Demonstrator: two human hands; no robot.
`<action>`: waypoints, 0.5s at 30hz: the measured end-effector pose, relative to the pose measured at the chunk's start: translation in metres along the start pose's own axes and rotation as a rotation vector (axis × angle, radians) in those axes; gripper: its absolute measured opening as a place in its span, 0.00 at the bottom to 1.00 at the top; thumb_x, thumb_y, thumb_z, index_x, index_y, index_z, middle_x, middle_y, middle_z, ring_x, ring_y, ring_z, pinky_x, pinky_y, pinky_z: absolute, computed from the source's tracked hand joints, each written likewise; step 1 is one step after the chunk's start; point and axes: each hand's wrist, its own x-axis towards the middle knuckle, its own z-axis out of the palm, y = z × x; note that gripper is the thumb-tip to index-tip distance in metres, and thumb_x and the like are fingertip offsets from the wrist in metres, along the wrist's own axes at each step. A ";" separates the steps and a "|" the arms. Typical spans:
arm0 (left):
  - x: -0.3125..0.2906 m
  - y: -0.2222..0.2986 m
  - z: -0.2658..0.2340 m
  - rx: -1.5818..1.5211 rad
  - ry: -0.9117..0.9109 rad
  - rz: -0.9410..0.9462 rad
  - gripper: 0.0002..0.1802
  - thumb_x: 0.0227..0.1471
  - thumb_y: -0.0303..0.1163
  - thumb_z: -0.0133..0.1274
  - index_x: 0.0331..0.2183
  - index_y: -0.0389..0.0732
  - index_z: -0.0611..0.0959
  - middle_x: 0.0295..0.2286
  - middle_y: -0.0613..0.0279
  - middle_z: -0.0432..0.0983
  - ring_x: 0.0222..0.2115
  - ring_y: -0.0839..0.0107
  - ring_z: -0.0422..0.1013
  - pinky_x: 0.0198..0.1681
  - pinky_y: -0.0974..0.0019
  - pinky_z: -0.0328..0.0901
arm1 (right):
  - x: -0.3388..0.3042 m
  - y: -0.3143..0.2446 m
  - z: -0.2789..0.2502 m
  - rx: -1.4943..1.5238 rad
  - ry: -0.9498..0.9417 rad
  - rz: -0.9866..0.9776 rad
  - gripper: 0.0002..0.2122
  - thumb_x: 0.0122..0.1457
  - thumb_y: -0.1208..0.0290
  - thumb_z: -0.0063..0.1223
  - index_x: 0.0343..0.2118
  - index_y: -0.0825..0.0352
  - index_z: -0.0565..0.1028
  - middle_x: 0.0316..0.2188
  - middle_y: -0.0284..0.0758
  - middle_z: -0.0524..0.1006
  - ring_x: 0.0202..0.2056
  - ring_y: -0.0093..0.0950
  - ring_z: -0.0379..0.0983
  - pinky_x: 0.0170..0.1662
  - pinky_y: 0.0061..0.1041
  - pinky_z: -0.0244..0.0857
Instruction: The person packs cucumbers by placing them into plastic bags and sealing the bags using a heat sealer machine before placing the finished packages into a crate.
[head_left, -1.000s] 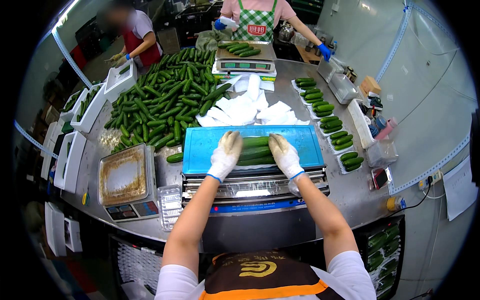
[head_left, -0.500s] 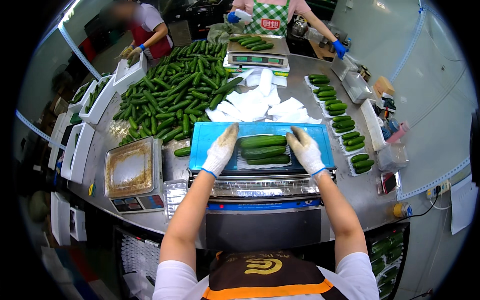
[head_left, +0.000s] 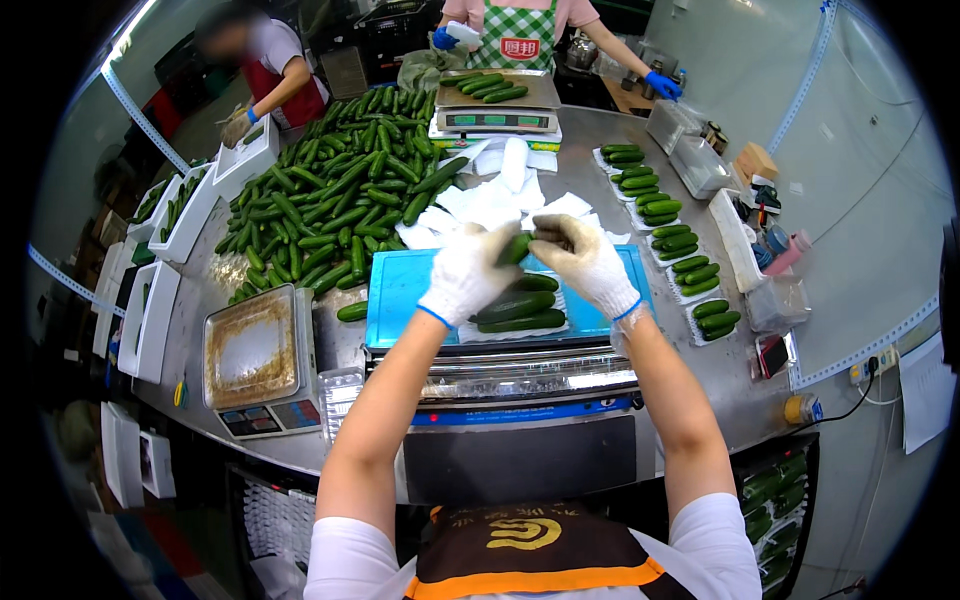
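The left hand (head_left: 470,275), in a white glove, is mostly closed, its fingers bent about a dark green cucumber (head_left: 515,249); the right hand (head_left: 588,262), also gloved, is half curled at the cucumber's other side, though whether it grips cannot be told; the cucumber is raised above a white tray (head_left: 562,303), where glossy, ridged cucumbers (head_left: 525,321) lie side by side; the tray rests on a blue board (head_left: 392,300); beyond, a cucumber heap (head_left: 330,190) spreads leftward; grouped cucumbers (head_left: 676,242) line the right.
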 end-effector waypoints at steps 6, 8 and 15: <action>0.009 -0.019 -0.009 -0.933 0.196 -0.241 0.30 0.45 0.24 0.58 0.51 0.32 0.67 0.33 0.59 0.75 0.32 0.75 0.72 0.36 0.71 0.69 | -0.004 0.020 -0.010 0.066 0.095 0.157 0.16 0.54 0.70 0.55 0.43 0.75 0.73 0.36 0.40 0.77 0.39 0.25 0.73 0.45 0.23 0.66; -0.002 -0.022 -0.004 -1.116 0.089 -0.384 0.26 0.45 0.24 0.59 0.47 0.30 0.70 0.34 0.58 0.75 0.30 0.75 0.72 0.35 0.72 0.68 | -0.008 0.026 -0.005 0.086 0.094 0.170 0.16 0.54 0.70 0.54 0.43 0.76 0.73 0.36 0.41 0.78 0.39 0.26 0.74 0.45 0.23 0.66; -0.045 -0.052 0.024 -0.381 0.010 -0.212 0.23 0.45 0.42 0.59 0.42 0.39 0.79 0.40 0.53 0.75 0.44 0.65 0.70 0.47 0.68 0.63 | -0.018 0.059 -0.006 -0.068 0.120 0.232 0.18 0.56 0.65 0.52 0.44 0.75 0.73 0.37 0.45 0.78 0.40 0.29 0.74 0.45 0.25 0.65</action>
